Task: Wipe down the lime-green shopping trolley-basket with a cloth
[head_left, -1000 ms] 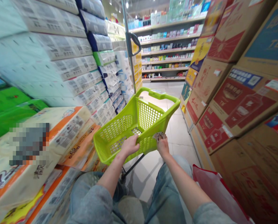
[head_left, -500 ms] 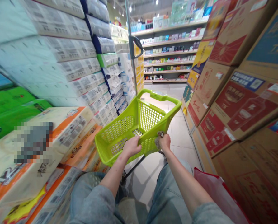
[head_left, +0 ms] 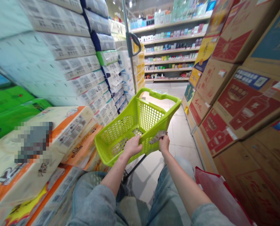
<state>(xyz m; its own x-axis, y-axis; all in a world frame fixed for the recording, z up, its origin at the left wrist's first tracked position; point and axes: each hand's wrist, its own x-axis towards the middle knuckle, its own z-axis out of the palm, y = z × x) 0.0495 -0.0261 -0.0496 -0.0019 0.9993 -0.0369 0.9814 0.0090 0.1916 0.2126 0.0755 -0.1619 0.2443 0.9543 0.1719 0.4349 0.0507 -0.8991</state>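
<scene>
A lime-green shopping cart with a perforated plastic basket stands at an angle in front of my knees. My left hand is closed over its near rim, thumb on top. Against the outside of the same near wall, to the right, lies a greyish crumpled cloth. My right hand is closed on the cloth's right end, its fingers partly hidden. Through the basket's open top I see only its slotted floor.
Wrapped tissue packs are stacked high on the left, and printed cartons line the right. A thin pole with a black handle rises behind the cart. A red-edged bag is by my right leg. Stocked shelves stand at the back.
My right hand has shifted slightly left and up along the cart's side, and the cloth now lies more spread out. My left hand keeps its hold on the rim.
</scene>
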